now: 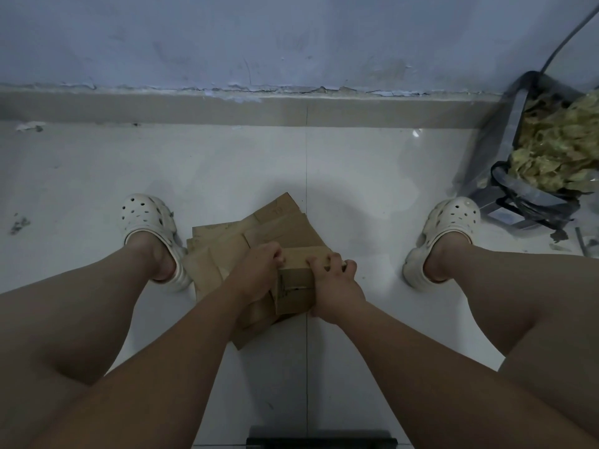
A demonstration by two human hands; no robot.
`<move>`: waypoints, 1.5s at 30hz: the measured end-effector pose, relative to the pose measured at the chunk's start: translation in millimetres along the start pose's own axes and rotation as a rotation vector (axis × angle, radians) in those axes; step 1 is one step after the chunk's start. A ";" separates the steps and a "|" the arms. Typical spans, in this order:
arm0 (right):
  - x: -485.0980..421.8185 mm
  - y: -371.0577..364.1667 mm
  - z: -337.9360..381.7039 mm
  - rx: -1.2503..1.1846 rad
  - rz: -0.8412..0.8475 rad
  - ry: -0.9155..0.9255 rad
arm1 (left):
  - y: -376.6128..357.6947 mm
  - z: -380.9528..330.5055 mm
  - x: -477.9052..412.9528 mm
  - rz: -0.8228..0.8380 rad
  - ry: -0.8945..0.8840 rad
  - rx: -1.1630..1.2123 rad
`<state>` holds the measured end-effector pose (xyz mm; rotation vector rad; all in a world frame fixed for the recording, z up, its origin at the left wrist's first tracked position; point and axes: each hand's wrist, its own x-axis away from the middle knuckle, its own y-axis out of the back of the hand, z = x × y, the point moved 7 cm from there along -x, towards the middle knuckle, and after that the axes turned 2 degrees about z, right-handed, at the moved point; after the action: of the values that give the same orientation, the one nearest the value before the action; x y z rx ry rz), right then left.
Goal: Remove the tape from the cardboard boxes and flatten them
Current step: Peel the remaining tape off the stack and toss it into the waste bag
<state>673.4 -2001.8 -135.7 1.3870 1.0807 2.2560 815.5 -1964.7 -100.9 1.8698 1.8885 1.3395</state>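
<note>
While gripped from both sides: small cardboard box (296, 288) at centre, atop pile of flattened cardboard (282, 223) on tiled floor (356, 189).
Left hand (259, 273) curled over box's left top edge, right hand (335, 286) curled over its right; far right, dark bag (505, 131) filled with crumpled yellowish scraps (557, 147).

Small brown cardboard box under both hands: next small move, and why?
Probably pry its top open. The small brown cardboard box stands unflattened on the pile of flattened brown cardboard, and the left hand and right hand both curl fingers over its top edges. No tape is discernible.
</note>
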 end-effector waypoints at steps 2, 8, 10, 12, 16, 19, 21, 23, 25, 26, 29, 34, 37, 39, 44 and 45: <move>0.0 -0.7 -0.4 -0.005 -0.005 0.000 | 2.9 -1.8 3.0 -0.037 -0.012 0.005; -1.0 1.0 -2.3 -0.029 -0.009 -0.007 | 10.8 -4.2 2.1 -0.120 -0.038 0.041; -1.8 2.7 -2.7 -0.044 0.001 -0.003 | 11.0 -2.3 2.0 -0.128 -0.030 0.098; -3.1 4.5 -1.5 -0.038 0.010 0.004 | 11.5 2.0 3.1 -0.148 0.007 0.196; -5.9 5.2 -0.1 0.004 0.020 0.003 | 12.3 1.8 5.7 -0.182 0.049 0.258; -9.6 7.6 -0.7 0.030 0.015 -0.006 | 14.1 -4.1 7.1 -0.229 0.017 0.147; -13.5 8.7 0.8 0.040 0.018 -0.008 | 12.9 -7.3 10.8 -0.240 -0.027 -0.010; -17.4 9.9 1.0 0.033 0.027 -0.011 | 6.8 -11.6 19.0 -0.226 -0.084 -0.165; -21.2 11.7 -0.2 0.012 0.041 -0.013 | -3.7 -13.0 29.6 -0.211 -0.112 -0.193; -23.2 13.3 -1.1 0.006 0.045 -0.014 | -8.7 -12.6 33.9 -0.212 -0.110 -0.201; -26.9 16.8 -2.7 0.007 0.053 -0.021 | -21.4 -9.4 41.6 -0.218 -0.071 -0.249; -27.8 16.2 1.5 0.021 0.035 0.012 | -13.3 -15.1 42.5 -0.293 -0.069 -0.247; -26.5 16.0 3.0 0.044 0.021 0.024 | -2.9 -20.4 41.6 -0.367 -0.101 -0.173; -26.7 16.0 3.1 0.052 0.025 0.023 | -7.4 -18.6 39.3 -0.325 -0.099 -0.202; -27.4 17.3 3.3 0.114 -0.002 0.037 | -7.4 -24.1 36.6 -0.295 -0.113 -0.272; -27.8 18.0 2.5 0.133 -0.020 0.042 | -9.5 -29.9 36.1 -0.263 -0.154 -0.343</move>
<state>692.0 -2029.0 -140.0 1.3771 1.2731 2.2445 781.4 -1945.5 -73.3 1.4574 1.6374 1.2932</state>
